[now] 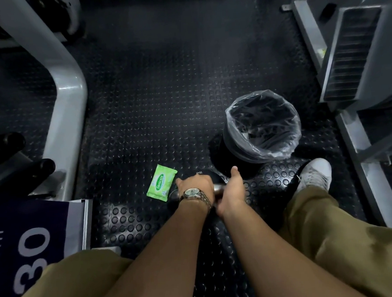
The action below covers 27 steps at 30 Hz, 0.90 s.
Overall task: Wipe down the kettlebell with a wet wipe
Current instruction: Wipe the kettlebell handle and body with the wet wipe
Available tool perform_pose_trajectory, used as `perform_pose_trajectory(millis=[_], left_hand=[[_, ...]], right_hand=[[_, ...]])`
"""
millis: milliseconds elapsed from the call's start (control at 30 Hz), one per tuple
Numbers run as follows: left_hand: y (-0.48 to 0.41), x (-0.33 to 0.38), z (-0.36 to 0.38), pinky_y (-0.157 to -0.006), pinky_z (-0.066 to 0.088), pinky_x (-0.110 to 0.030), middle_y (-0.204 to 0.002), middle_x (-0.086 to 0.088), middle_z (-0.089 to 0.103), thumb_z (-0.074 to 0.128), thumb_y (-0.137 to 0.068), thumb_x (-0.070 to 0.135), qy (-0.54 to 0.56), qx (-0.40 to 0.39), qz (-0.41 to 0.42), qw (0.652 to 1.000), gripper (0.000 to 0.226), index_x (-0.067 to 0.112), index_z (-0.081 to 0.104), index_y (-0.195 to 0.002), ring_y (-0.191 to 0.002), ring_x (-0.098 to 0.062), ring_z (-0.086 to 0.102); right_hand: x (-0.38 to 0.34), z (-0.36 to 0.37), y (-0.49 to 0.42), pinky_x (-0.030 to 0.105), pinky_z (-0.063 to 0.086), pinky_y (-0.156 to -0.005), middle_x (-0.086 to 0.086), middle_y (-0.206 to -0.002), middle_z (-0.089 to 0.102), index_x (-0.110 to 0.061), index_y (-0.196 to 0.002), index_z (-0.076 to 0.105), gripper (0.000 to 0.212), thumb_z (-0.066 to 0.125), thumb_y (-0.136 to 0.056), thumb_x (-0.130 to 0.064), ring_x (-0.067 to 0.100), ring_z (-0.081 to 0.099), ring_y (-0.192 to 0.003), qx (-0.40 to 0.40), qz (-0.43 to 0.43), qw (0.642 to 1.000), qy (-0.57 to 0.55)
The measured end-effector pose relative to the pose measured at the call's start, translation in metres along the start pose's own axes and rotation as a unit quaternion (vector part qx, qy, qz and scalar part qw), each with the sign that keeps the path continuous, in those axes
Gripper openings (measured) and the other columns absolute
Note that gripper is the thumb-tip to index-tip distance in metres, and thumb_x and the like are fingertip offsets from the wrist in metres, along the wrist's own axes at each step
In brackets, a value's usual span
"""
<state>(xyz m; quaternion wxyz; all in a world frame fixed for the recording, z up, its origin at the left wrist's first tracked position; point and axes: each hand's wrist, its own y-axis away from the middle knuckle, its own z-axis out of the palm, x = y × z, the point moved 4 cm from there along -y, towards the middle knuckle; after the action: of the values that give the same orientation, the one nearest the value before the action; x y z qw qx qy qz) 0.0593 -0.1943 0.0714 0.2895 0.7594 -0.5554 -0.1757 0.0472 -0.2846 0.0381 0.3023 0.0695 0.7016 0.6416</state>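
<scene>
Our two hands sit close together, almost touching, low over the kettlebell (218,188) on the floor straight ahead of us. Our left hand (195,183), with a metal watch (194,194) on its wrist, is curled down over the steel handle, knuckles up. Our right hand (232,189) lies over the handle's other end with the thumb pointing forward. Its fingers are hidden under the palm, so we cannot tell whether it grips. Most of the dark bell is covered by our hands, and only a short shiny piece of handle shows between them.

Just left of the left hand, a green pack of wet wipes (161,183) lies flat on the black studded floor (154,105), sealed side up. Beyond the right hand and a little to its right stands a round bin (231,132) lined with clear plastic. Right of the right hand is our white shoe (314,174). Farther left of both hands rises a grey machine frame (70,114).
</scene>
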Motion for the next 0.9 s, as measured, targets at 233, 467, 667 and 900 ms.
perform_pose_trajectory(millis=[233, 467, 667, 900], left_hand=[[0.003, 0.0, -0.001, -0.107, 0.034, -0.053, -0.099, 0.002, 0.071, 0.063, -0.084, 0.019, 0.012, 0.001, 0.013, 1.0, 0.018, 0.026, 0.061, -0.1, -0.099, -0.027, 0.068], [0.0, 0.0, 0.001, -0.107, 0.036, -0.052, -0.097, 0.001, 0.072, 0.067, -0.081, 0.02, -0.006, 0.009, 0.003, 1.0, 0.024, 0.022, 0.067, -0.105, -0.096, -0.027, 0.069], [0.001, 0.0, 0.002, -0.105, 0.037, -0.049, -0.102, 0.0, 0.072, 0.065, -0.083, 0.021, -0.014, 0.015, 0.009, 1.0, 0.027, 0.023, 0.065, -0.11, -0.1, -0.028, 0.069], [-0.001, 0.0, 0.001, -0.109, 0.034, -0.053, -0.101, 0.002, 0.073, 0.061, -0.087, 0.029, 0.013, 0.0, 0.001, 1.0, 0.017, 0.026, 0.068, -0.103, -0.098, -0.027, 0.069]], right_hand=[[0.005, 0.004, 0.0, 0.056, 0.058, -0.092, 0.011, -0.099, 0.08, -0.012, -0.115, 0.065, 0.044, 0.063, -0.092, -0.049, 0.034, 0.076, -0.094, -0.005, 0.022, 0.999, -0.037], [0.009, -0.007, -0.005, 0.039, 0.058, -0.063, 0.015, -0.092, 0.072, -0.003, -0.105, 0.068, 0.027, 0.062, -0.096, -0.028, 0.032, 0.068, -0.072, 0.045, -0.03, 0.998, 0.031], [-0.002, -0.017, 0.0, 0.055, 0.063, -0.078, 0.014, -0.086, 0.071, -0.006, -0.093, 0.065, 0.031, 0.073, -0.091, -0.036, 0.034, 0.072, -0.082, 0.058, -0.044, 0.994, 0.086], [0.0, 0.002, -0.009, 0.044, 0.062, -0.074, 0.011, -0.084, 0.074, 0.0, -0.107, 0.071, 0.031, 0.081, -0.087, -0.021, 0.028, 0.07, -0.071, -0.053, -0.007, 0.992, 0.111]])
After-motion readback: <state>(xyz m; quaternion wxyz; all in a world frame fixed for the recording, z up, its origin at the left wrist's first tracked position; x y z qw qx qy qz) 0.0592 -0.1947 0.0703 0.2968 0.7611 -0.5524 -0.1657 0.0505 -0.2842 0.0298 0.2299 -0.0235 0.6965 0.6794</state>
